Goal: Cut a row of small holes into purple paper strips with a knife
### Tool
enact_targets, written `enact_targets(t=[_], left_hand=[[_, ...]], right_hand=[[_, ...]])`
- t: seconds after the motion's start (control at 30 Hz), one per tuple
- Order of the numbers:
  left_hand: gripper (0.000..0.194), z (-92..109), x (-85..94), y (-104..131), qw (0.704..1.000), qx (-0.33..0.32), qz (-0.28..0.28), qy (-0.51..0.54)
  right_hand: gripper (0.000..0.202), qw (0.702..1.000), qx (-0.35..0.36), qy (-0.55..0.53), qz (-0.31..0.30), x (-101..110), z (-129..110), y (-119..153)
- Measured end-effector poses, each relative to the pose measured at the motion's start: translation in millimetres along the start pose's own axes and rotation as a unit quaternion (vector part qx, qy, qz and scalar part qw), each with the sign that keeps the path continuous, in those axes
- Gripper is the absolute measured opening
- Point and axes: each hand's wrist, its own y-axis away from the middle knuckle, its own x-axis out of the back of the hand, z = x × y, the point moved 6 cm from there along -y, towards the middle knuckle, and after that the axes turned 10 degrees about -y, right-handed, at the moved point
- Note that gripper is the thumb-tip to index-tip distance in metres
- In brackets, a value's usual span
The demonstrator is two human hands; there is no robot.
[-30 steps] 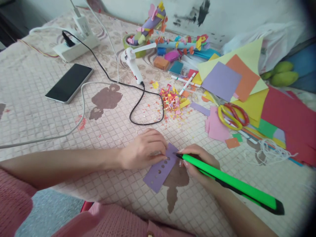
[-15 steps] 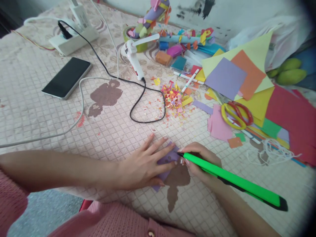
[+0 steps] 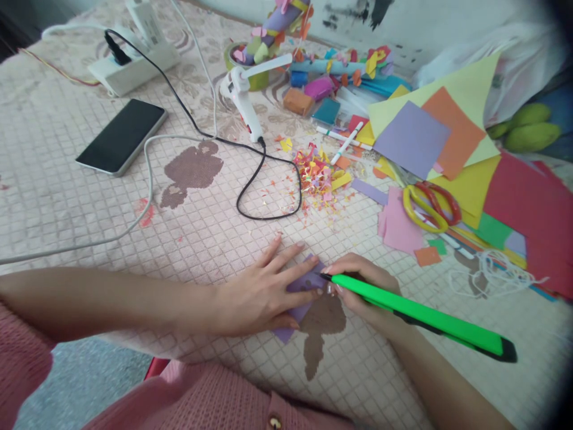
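Observation:
My left hand (image 3: 259, 292) lies flat with its fingers spread over a small piece of purple paper (image 3: 283, 332), pinning it to the table. Some dark marks show on the paper between the fingers. In my right hand (image 3: 364, 280) is a green utility knife (image 3: 421, 313) with black ends, gripped close to its front. Its black tip meets the paper's right edge by my left fingertips; the blade itself cannot be made out. The knife's long body slants down to the right above my forearm.
Ahead lie paper scraps (image 3: 320, 176), a white glue gun (image 3: 244, 104) and its black cord (image 3: 268, 218). To the right are yellow-red scissors (image 3: 427, 209), coloured sheets (image 3: 412, 140) and white string (image 3: 487, 275). A phone (image 3: 120, 137) and a power strip (image 3: 134, 68) sit left.
The back end of the knife has shifted slightly up and left, while its tip stays at the paper. My left hand remains spread on the paper; the view has shifted a little.

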Motion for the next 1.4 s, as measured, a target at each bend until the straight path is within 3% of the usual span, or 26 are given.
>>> enact_targets(t=[0.73,0.9,1.13,1.4], left_hand=[[0.06,-3.2,3.9,-0.8,0.999,-0.013,0.013,0.031],[0.057,-9.0,6.5,2.1,0.998,-0.058,-0.017,0.025],[0.067,-13.0,8.9,4.6,0.997,-0.076,-0.006,0.021],[0.065,-12.8,8.7,3.1,0.997,-0.068,-0.013,0.017]], right_hand=[[0.021,1.0,0.007,0.03,-0.005,0.1,-5.2,-4.5],[0.021,1.0,0.006,0.014,-0.023,0.3,-3.0,-7.2],[0.022,0.997,0.027,0.001,-0.07,1.9,-13.9,-16.2],[0.02,0.993,0.025,-0.039,-0.11,5.2,4.1,-10.5]])
